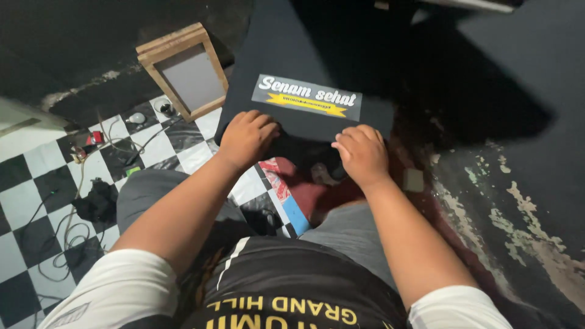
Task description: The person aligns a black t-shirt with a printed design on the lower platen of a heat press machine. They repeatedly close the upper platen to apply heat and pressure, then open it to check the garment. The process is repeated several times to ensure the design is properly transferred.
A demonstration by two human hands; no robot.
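Observation:
A dark fabric-covered board [317, 55] lies in front of me, bearing a grey printed patch with white lettering and a yellow banner [308, 97] near its front edge. My left hand [247, 137] curls over the board's front edge at the left, fingers bent on the dark cloth. Just below the patch's right end, my right hand [362, 152] grips the same edge with closed fingers. Both forearms reach forward from my lap.
A wooden screen frame [183, 70] with grey mesh leans at the left. Cables and small items [103, 143] lie on the black-and-white checkered floor [24, 183]. A worn, peeling dark surface [524, 201] runs along the right.

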